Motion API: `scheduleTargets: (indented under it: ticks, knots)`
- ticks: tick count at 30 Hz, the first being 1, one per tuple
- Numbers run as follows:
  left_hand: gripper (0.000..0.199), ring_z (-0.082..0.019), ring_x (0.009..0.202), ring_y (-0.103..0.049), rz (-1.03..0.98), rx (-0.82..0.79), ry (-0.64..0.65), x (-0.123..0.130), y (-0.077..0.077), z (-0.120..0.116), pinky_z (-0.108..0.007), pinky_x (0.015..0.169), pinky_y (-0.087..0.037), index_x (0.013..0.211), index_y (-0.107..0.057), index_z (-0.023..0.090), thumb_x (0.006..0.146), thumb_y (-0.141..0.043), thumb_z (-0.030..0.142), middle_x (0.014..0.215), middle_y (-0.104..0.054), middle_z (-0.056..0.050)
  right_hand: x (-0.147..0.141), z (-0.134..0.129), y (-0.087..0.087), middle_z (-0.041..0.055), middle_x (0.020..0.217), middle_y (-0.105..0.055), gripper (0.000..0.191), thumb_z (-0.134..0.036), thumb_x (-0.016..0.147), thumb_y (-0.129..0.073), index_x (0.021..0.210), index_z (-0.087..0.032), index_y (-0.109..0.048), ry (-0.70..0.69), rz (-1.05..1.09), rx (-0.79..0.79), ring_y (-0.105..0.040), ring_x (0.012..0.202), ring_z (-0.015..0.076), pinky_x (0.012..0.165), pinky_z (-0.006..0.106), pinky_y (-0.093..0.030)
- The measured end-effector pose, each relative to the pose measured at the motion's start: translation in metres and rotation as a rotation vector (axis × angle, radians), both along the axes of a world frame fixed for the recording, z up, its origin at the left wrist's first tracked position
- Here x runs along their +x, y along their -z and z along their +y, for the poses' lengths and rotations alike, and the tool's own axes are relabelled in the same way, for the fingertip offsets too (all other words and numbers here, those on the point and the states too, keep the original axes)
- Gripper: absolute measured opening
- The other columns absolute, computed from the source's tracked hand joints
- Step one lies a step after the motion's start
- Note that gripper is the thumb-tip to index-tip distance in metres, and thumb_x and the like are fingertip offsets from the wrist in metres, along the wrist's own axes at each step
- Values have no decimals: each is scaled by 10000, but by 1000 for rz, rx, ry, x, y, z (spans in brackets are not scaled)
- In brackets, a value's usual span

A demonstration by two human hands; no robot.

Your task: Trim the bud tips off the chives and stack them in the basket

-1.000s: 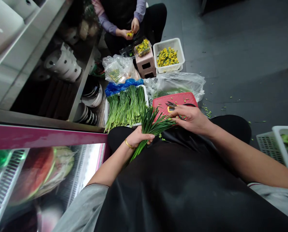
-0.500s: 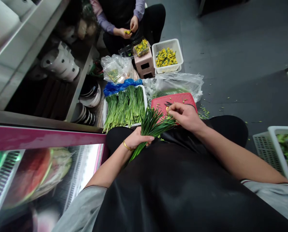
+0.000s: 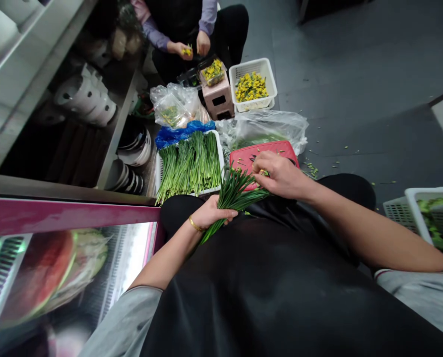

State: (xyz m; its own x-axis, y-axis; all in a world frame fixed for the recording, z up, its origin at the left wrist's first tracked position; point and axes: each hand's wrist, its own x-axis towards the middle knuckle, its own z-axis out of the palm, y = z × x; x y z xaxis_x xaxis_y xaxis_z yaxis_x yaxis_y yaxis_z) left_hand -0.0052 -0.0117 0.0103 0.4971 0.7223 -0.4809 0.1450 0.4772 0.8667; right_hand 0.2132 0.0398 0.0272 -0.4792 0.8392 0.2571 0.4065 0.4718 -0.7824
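My left hand (image 3: 217,214) is closed around a bunch of flowering garlic chives (image 3: 236,191), holding it over my lap with the bud ends pointing right. My right hand (image 3: 275,173) has its fingers bent and pinched at the bud tips, with small yellowish-green bits showing between them. Just beyond that hand lies a red board or lid (image 3: 277,147) strewn with green bits. The dark blades of scissors (image 3: 253,158) show on it, the rest largely behind my right hand. More chives (image 3: 191,163) lie bundled in a white basket (image 3: 221,153) at the left.
A co-worker's hands (image 3: 203,43) handle yellow flowers across from me. A white basket of yellow flowers (image 3: 272,84), a pink stool (image 3: 218,99) and plastic bags (image 3: 281,124) stand between us. Shelving (image 3: 105,163) borders the left; another basket (image 3: 414,208) is at right.
My right hand has shifted slightly left and its fingers have curled down onto the bud tips. The bunch stays in my left hand. The co-worker's hands have moved apart.
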Motion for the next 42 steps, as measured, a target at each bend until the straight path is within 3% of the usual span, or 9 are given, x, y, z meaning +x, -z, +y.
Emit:
scheduleTargets:
  ticks: [4,7,9,13,16,21,32,36,42]
  knots:
    - [385,-68,382,-457,13,-8,-27,-1,-3,-1,-197,387,-383,580,-533,118,549,-795,399,467,-527,18,-26,9,16,21,683,-549,289,-444,778,-564,658,-188,-506,188,519,-402,-528,680,141,695,320,-464]
    - [391,-72,391,-463,22,-15,-26,-5,-5,-3,-196,391,-386,572,-529,116,533,-799,397,457,-524,15,-17,18,9,30,787,-591,341,-534,779,-555,715,-204,-495,223,801,-494,-583,796,152,779,343,-495]
    - [395,-77,396,-468,8,-21,-26,-7,-6,-3,-196,386,-380,587,-533,116,524,-797,403,458,-527,14,3,22,-3,31,904,-616,328,-510,726,-650,791,-214,-526,171,750,-423,-589,902,160,838,343,-489]
    - [406,-84,401,-476,-10,-30,-7,-12,-4,-1,-196,378,-365,586,-519,120,523,-787,418,461,-534,6,37,16,-26,31,943,-651,324,-413,674,-731,892,-212,-602,-94,369,-341,-597,910,169,836,328,-488]
    - [407,-85,396,-473,-10,-32,16,-12,-4,1,-197,375,-358,591,-518,121,528,-786,421,452,-529,6,39,7,-28,40,908,-676,234,-372,755,-654,908,-195,-646,-250,133,-280,-615,846,159,788,311,-488]
    - [418,-79,382,-463,-16,-37,2,-11,-5,1,-195,373,-347,625,-516,121,530,-788,424,454,-527,13,29,-1,-21,44,889,-669,161,-272,826,-559,917,-179,-652,-350,28,-81,-609,801,135,746,280,-471]
    - [401,-81,390,-467,-40,-39,-4,-12,-1,1,-197,378,-351,656,-523,115,554,-786,399,473,-531,10,29,-12,-11,55,844,-663,148,-252,861,-539,869,-173,-664,-253,-1,85,-594,804,148,762,286,-444]
    - [379,-78,392,-467,-44,-32,1,-10,-3,1,-196,384,-354,625,-522,110,564,-785,376,469,-528,9,35,-11,-15,48,839,-674,142,-234,844,-537,856,-167,-662,-317,57,-8,-609,780,133,734,257,-448]
    - [349,-74,402,-472,6,-31,35,-6,-3,1,-200,403,-393,656,-547,108,555,-795,332,482,-538,21,27,-2,-25,49,811,-670,191,-291,835,-547,842,-156,-683,-241,34,-116,-594,725,127,678,241,-428]
